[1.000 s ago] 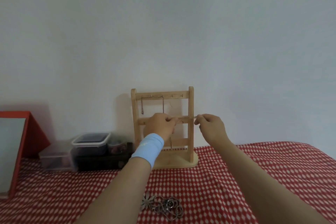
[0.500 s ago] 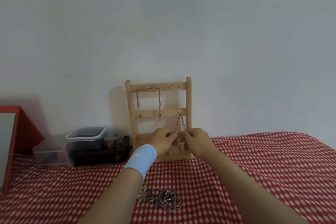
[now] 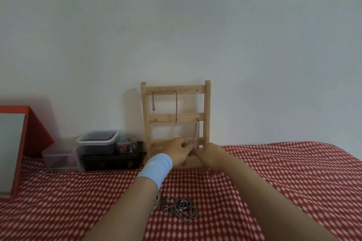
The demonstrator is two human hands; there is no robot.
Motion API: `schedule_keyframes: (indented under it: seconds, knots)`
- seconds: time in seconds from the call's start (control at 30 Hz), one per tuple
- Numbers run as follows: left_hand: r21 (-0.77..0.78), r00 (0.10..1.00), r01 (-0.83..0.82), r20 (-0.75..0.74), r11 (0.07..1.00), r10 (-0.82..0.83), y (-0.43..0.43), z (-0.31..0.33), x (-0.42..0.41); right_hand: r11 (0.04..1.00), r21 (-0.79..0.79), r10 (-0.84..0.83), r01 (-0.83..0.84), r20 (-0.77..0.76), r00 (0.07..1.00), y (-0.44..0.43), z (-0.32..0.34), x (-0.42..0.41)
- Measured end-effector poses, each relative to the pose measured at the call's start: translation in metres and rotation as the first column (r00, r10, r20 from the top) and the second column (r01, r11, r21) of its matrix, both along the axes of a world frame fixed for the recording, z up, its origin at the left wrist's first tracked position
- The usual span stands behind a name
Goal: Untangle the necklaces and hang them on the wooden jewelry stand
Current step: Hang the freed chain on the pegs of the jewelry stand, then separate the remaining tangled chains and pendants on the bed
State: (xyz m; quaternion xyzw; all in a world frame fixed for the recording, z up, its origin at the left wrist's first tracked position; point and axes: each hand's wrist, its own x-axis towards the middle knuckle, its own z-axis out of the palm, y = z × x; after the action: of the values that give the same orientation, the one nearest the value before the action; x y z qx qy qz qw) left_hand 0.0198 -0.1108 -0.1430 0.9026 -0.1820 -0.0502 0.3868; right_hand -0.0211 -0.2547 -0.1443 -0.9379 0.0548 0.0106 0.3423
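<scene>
A downward tug could have pulled the thin chain off the middle rail of the wooden jewelry stand. Your left hand, curled tight, pinched the chain's lower end; your right hand appeared to pinch it too. The tangled necklaces lay on the checked cloth nearer you

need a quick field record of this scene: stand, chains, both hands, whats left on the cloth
stand: wooden jewelry stand, upright on the checked cloth
top rail: first chain draped across hooks, both ends hanging
middle rail: second chain hanging from a right-side hook down to the hands
left: left hand, blue wristband, pinches the second chain's lower end
right: right hand pinches the same chain beside it
unhung: tangled necklaces on the cloth by the left forearm
</scene>
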Motion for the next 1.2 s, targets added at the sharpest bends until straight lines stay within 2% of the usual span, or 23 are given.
schedule_keyframes:
  seconds: [0.03,0.1,0.2,0.27,0.33,0.4,0.5,0.63,0.8,0.87,0.93,1.0,1.03,1.1,1.2]
  knots:
    - [0.074,1.0,0.004,-0.017,0.997,-0.003,0.004,0.001,-0.001,0.995,-0.097,0.028,-0.035,-0.07,0.997,0.0,0.002,0.001]
    - [0.227,1.0,0.019,-0.005,0.974,-0.018,0.016,0.002,0.001,0.979,-0.184,0.057,-0.083,-0.143,0.988,0.002,0.003,0.003]
    - [0.308,0.997,0.08,-0.017,0.948,-0.078,0.04,0.003,0.001,0.962,-0.198,0.165,-0.186,-0.118,0.979,0.014,0.004,0.003]
    - [0.372,0.989,0.151,-0.049,0.916,-0.143,0.061,0.003,-0.005,0.934,-0.145,0.296,-0.326,-0.196,0.935,0.028,0.008,0.002]
    - [0.447,0.977,0.212,-0.117,0.869,-0.178,0.079,0.003,-0.014,0.885,-0.167,0.369,-0.435,-0.317,0.873,0.044,0.011,0.001]
    - [0.527,0.962,0.262,-0.213,0.809,-0.173,0.093,0.003,-0.024,0.807,-0.284,0.382,-0.518,-0.418,0.824,0.059,0.011,0.004]
    - [0.597,0.953,0.289,-0.254,0.748,-0.165,0.101,0.003,-0.034,0.707,-0.426,0.362,-0.564,-0.467,0.807,0.078,0.003,0.01]
    - [0.56,0.962,0.263,-0.217,0.786,-0.168,0.101,-0.007,-0.035,0.702,-0.401,0.41,-0.588,-0.448,0.795,0.085,-0.002,0.014]
    - [0.396,0.969,0.237,-0.166,0.887,-0.185,0.115,-0.013,-0.022,0.786,-0.214,0.491,-0.58,-0.355,0.796,0.077,-0.003,0.019]
    - [0.215,0.973,0.209,-0.143,0.954,-0.181,0.123,-0.01,-0.015,0.839,-0.043,0.514,-0.542,-0.261,0.817,0.077,-0.004,0.02]
    - [0.015,0.981,0.153,-0.122,0.988,-0.15,0.131,-0.008,-0.009,0.856,0.193,0.51,-0.48,-0.164,0.844,0.08,-0.008,0.02]
    - [-0.099,0.992,0.081,-0.089,0.992,-0.09,0.139,-0.005,-0.004,0.794,0.415,0.534,-0.445,-0.124,0.837,0.082,-0.015,0.019]
    - [-0.141,0.995,0.051,-0.073,0.989,-0.061,0.144,-0.003,-0.001,0.766,0.46,0.557,-0.449,-0.126,0.821,0.082,-0.018,0.02]
    - [-0.17,0.999,-0.003,-0.043,0.985,-0.005,0.152,0.004,0.002,0.766,0.408,0.59,-0.497,-0.139,0.795,0.082,-0.02,0.021]
    - [0.015,0.998,0.018,-0.056,1.0,-0.017,0.173,0.012,0.002,0.792,0.218,0.607,-0.57,-0.185,0.773,0.082,-0.019,0.022]
